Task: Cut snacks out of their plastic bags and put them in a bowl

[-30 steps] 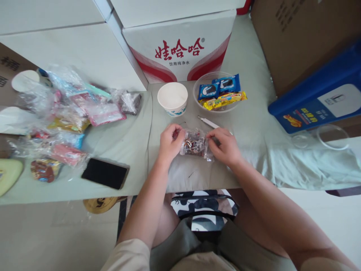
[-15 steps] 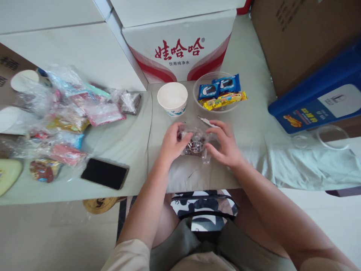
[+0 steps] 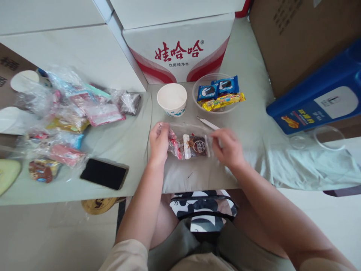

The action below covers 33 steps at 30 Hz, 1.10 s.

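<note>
My left hand (image 3: 159, 142) is closed on the left end of a clear plastic bag (image 3: 182, 146). Inside the bag lie small snack packets, some red and clear, one dark brown with a round white label. At the bag's right end the fingers of my right hand (image 3: 229, 147) are pinched together on its edge, slightly blurred. Just beyond that hand a slim white pen-shaped tool (image 3: 208, 123) lies on the cloth, partly behind the fingers. Farther back stand a white paper cup (image 3: 172, 98) and a clear plastic bowl (image 3: 197, 107) with blue packets and a yellow one.
A heap of wrapped snacks (image 3: 84, 109) covers the left side, with a black phone (image 3: 104, 173) in front of it. A white and red carton (image 3: 180, 56) stands at the back. On the right are a blue box (image 3: 318, 101) and a clear lid (image 3: 329, 138).
My hands have moved apart and the bag is now stretched between them, its packets showing. My right hand's spread fingers have closed at the bag's right end.
</note>
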{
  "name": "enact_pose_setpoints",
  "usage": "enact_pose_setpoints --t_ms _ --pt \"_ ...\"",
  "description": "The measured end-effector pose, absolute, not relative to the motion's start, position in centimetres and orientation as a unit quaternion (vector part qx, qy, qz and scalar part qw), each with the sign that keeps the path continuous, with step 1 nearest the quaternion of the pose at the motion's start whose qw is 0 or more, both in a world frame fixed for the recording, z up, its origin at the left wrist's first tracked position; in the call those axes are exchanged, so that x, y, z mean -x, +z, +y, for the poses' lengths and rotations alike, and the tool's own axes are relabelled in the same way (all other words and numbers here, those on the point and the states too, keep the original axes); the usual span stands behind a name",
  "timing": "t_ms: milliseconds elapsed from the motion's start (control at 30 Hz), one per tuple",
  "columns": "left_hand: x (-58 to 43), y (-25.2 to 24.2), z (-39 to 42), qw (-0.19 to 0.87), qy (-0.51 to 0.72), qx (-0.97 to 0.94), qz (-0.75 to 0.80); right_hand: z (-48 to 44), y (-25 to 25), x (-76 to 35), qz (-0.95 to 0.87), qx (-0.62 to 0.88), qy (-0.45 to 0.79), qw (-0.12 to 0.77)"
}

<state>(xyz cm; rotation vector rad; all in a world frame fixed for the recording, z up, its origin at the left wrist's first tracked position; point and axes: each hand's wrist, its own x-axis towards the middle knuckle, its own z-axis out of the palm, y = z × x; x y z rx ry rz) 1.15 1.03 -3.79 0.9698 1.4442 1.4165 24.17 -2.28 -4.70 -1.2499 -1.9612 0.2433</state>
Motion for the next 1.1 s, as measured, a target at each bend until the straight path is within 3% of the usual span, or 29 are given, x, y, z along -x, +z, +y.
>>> enact_pose_setpoints --t_ms 100,400,633,833,1100 --pt "-1.5 -3.9 1.2 0.496 0.585 -0.345 0.541 -2.7 -4.8 -22.9 -0.832 0.406 0.153 0.347" --pt "-0.2 -5.8 2.1 0.558 0.627 -0.222 0.497 -3.1 -4.6 -22.4 -0.878 0.34 0.159 0.298" --pt "-1.6 -3.1 1.6 0.634 0.645 -0.043 0.425 -3.3 -5.0 -21.9 -0.826 0.441 0.153 0.318" --pt "-2.4 -1.0 1.0 0.709 0.61 -0.029 0.352 -3.0 -5.0 -21.9 -0.831 0.425 0.2 0.297" --pt "-2.2 -0.6 0.4 0.729 0.623 -0.014 0.282 -3.6 -5.1 -21.1 -0.829 0.461 0.149 0.28"
